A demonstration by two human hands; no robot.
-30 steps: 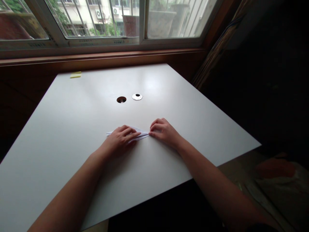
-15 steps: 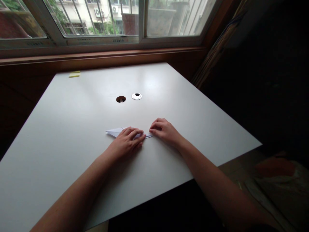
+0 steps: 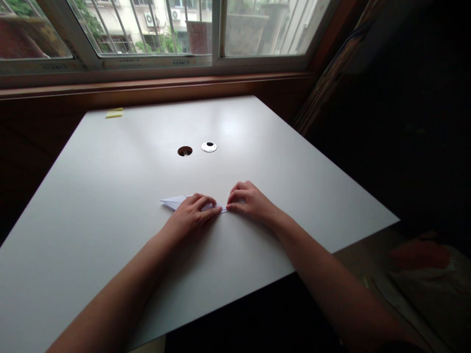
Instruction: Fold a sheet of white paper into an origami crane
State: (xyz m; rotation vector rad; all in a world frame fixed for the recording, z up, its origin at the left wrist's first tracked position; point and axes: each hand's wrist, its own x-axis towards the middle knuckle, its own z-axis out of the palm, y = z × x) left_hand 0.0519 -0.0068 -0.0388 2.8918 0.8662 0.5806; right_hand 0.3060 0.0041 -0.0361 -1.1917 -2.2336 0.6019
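Across the middle of the white tabletop (image 3: 312,201), folded white paper (image 3: 172,201) lies lengthwise, pointed end to the left. Left hand (image 3: 193,208) rests over its middle, fingers pressing down; can't tell if the thumb grips underneath. Right hand (image 3: 247,200) has thumb and index finger pinched together on the paper's narrow right end. Fingertips of both hands near each other, short stretch of paper between. Paper well in from every table edge; plain surface on all sides, widest toward the left and right. Near edge runs slanted under both forearms. Beyond the hands: round cable hole (image 3: 185,151), metal grommet cover (image 3: 209,147) just right of it, both well apart from the paper. Yellow sticky note (image 3: 114,113) by the far left corner, at the far edge. Barred window (image 3: 154,29) behind.
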